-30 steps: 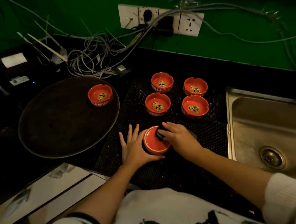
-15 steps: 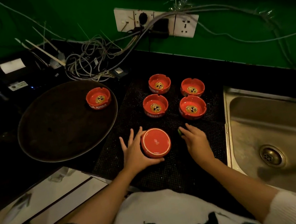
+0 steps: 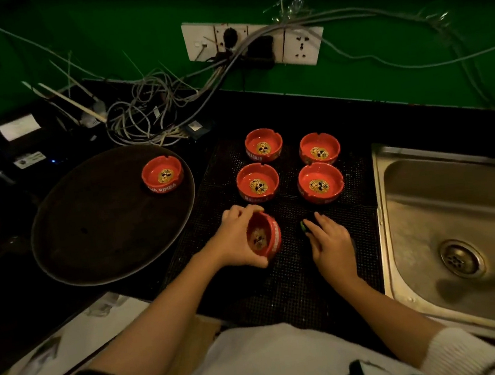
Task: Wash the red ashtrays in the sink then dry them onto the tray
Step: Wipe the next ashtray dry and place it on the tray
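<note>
At the centre of the frame the left hand (image 3: pixel 236 241) grips a red ashtray (image 3: pixel 264 236) tilted on edge, fingers curled round its rim, above the black mat (image 3: pixel 284 287). The right hand (image 3: pixel 331 244) lies on the mat beside it, fingers loosely closed over a small dark green thing (image 3: pixel 304 226). Four ashtrays (image 3: pixel 320 182) sit higher on the mat, and one ashtray (image 3: pixel 162 174) stands on the round tray (image 3: pixel 98 233) at left. The sink (image 3: pixel 458 226) is at right.
</note>
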The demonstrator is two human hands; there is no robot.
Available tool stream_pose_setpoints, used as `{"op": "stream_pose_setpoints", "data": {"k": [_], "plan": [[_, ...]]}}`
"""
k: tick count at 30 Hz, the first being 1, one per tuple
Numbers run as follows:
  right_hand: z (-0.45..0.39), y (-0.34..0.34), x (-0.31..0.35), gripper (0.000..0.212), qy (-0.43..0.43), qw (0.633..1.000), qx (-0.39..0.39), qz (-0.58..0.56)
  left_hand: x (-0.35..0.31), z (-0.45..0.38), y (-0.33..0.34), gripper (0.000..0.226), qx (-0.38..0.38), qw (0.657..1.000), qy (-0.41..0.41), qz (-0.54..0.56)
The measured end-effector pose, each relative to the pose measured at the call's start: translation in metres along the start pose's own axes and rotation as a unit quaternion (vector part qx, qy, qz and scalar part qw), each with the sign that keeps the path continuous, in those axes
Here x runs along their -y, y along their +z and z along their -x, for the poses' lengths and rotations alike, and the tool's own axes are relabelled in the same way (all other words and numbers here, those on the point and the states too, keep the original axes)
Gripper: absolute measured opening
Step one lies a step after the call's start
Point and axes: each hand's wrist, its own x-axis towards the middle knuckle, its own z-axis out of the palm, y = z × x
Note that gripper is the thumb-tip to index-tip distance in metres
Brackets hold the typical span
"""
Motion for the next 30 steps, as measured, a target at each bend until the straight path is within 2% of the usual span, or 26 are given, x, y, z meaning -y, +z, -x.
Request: {"op": "stream_pose_setpoints", "data": {"k": [2,4,9,12,15,18,20,22,24,26,28,30], "plan": [[0.001,0.001,0.0,0.036,-0.002,1.0,-0.002,0.0,0.001,-0.004,-0.009,0.11,0.078,0.992,0.014,-0.095],[0.001,0.002,0.0,0.037,0.0,1.0,0.001,0.0,0.002,-0.005,-0.01,0.114,0.125,0.98,0.021,-0.156],[0.0,0.002,-0.003,0.038,-0.002,1.0,0.002,0.003,0.004,-0.002,-0.006,0.129,0.132,0.977,0.033,-0.166],[0.001,0.002,-0.002,0.037,0.002,1.0,-0.003,0.003,0.01,0.0,-0.007,0.143,0.199,0.956,0.053,-0.208],[0.002,0.002,-0.002,0.037,0.005,1.0,-0.002,0.007,0.009,-0.006,-0.016,0.14,0.252,0.899,0.128,-0.334],[0.001,0.001,-0.001,0.037,0.006,1.0,-0.002,0.011,0.001,-0.011,-0.022,0.124,0.251,0.797,0.253,-0.487],[0.001,0.001,-0.001,0.036,0.007,1.0,0.0,0.016,0.0,-0.018,-0.025,0.116,0.251,0.721,0.358,-0.536],[0.001,0.001,0.0,0.036,0.009,1.0,0.003,0.017,0.0,-0.028,-0.029,0.12,0.282,0.683,0.405,-0.538],[0.001,0.0,0.001,0.037,0.012,1.0,0.01,0.017,-0.005,-0.04,-0.033,0.121,0.317,0.679,0.405,-0.524],[0.001,-0.002,0.002,0.037,0.015,1.0,0.014,0.022,-0.01,-0.048,-0.034,0.122,0.314,0.696,0.387,-0.517],[0.0,-0.004,0.004,0.036,0.019,0.999,0.016,0.02,-0.007,-0.052,-0.037,0.123,0.28,0.751,0.342,-0.49],[-0.001,-0.005,0.006,0.035,0.032,0.999,0.02,0.018,0.007,-0.049,-0.043,0.125,0.238,0.825,0.279,-0.43]]}}
